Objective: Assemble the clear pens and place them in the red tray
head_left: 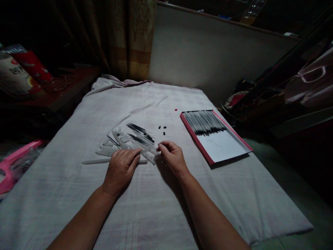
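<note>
A loose heap of clear pen barrels and black-tipped refills (130,142) lies on a white cloth (156,194). My left hand (121,170) rests palm down on the near edge of the heap, fingers together over a clear barrel (95,161). My right hand (173,156) is just right of the heap, with fingertips pinched on a thin clear piece. A few small black caps (162,129) lie beyond the hands.
A shallow box with a pink rim (197,142) holds a row of assembled pens (205,122) at the right. A tiny red bit (176,109) lies farther back. A pink object (10,166) sits at the left edge. Dark clutter surrounds the surface.
</note>
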`<state>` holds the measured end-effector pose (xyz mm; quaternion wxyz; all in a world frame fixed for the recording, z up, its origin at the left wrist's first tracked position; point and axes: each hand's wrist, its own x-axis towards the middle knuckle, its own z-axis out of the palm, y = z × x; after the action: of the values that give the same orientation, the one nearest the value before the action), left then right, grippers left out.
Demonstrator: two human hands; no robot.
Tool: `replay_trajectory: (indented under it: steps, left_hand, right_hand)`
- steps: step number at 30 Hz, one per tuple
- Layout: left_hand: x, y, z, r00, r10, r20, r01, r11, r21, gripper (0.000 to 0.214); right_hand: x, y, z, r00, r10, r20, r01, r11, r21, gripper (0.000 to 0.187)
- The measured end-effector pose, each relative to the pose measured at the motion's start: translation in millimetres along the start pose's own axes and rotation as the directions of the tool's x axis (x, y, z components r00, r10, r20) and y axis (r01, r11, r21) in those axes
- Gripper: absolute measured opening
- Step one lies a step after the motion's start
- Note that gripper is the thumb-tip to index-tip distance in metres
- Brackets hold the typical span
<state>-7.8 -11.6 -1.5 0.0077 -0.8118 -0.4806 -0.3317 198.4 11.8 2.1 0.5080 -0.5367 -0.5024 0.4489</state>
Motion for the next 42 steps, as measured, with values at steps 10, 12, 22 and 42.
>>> replay_trajectory:
  steps: [10,12,22,42]
  left_hand:
    - [0,2,0.0,1.000,0.007,0.007,-0.006,1.000,-0.010,0.028]
    - [-1,2,0.0,1.000,0.014,0.010,-0.014,1.000,-0.004,0.027]
    - [0,3,0.3,0.998,-0.002,0.058,0.002,1.000,0.002,0.030]
    - [0,3,-0.7,0.997,0.020,0.073,-0.019,1.000,-0.005,0.027]
  right_hand:
    - [-6,-1,5,0.984,-0.121,0.127,0.121,0.993,0.006,0.023]
    - [-7,0,5,0.987,-0.083,0.135,0.084,0.996,-0.003,0.023]
    - [-10,-4,4,0.951,-0.265,0.157,0.287,0.948,-0.137,0.019]
    - [-9,-4,-5,0.950,-0.179,0.255,0.243,0.938,-0.246,0.016]
